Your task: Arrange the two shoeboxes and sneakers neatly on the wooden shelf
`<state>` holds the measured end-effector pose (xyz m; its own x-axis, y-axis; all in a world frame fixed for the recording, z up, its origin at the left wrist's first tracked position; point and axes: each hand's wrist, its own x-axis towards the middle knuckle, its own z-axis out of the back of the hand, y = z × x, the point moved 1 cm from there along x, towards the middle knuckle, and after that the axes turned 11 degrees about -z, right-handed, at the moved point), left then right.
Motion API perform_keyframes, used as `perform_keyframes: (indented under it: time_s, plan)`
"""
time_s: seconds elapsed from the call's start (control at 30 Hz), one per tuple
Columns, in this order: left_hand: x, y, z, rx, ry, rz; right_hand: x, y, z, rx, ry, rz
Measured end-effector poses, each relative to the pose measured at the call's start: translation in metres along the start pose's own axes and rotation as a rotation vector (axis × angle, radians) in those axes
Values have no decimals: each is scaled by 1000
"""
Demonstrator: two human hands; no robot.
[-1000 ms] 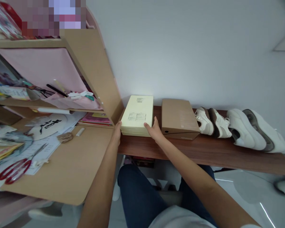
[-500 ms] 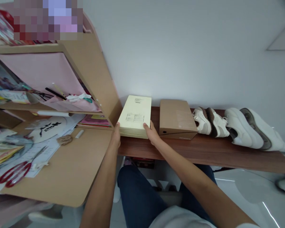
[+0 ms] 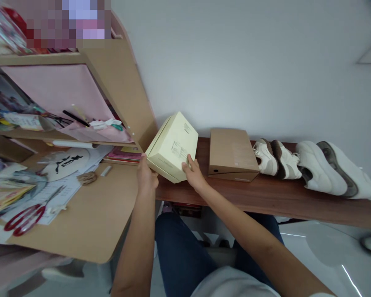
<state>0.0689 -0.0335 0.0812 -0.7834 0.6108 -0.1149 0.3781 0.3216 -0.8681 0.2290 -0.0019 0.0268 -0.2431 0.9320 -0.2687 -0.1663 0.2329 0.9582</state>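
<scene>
A pale yellow shoe box (image 3: pixel 173 146) with a printed label is tilted up off the dark wooden shelf (image 3: pixel 266 198), its left side raised. My left hand (image 3: pixel 146 177) grips its near left corner. My right hand (image 3: pixel 193 175) holds its near right edge, thumb on the lid. A brown cardboard shoe box (image 3: pixel 231 154) lies flat just to the right of it, apart from both hands.
Two pairs of white shoes (image 3: pixel 275 159) (image 3: pixel 330 169) lie on the shelf to the right. A tan desk (image 3: pixel 89 214) at left carries papers, red scissors (image 3: pixel 24 218) and a shelf unit (image 3: pixel 120 90) right beside the yellow box. The white wall stands behind.
The yellow box lay flat on the shelf before; now both hands have lifted and tilted it, its left side raised and its near end pulled toward me.
</scene>
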Motion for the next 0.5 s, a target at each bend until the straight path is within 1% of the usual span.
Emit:
perform_keyframes:
  time_s: [0.13, 0.3, 0.4, 0.5]
  plan:
    - [-3, -5, -10, 14, 54, -107, -3, 11, 0, -16, 47, 7]
    - [-7, -8, -18, 110, 162, -275, -3, 16, -6, -3, 102, 31]
    - [-9, -6, -18, 217, 243, -386, -4, 17, -9, 49, 132, 53]
    - [-7, -2, -15, 332, 332, -464, -3, 20, -10, 99, 153, 55]
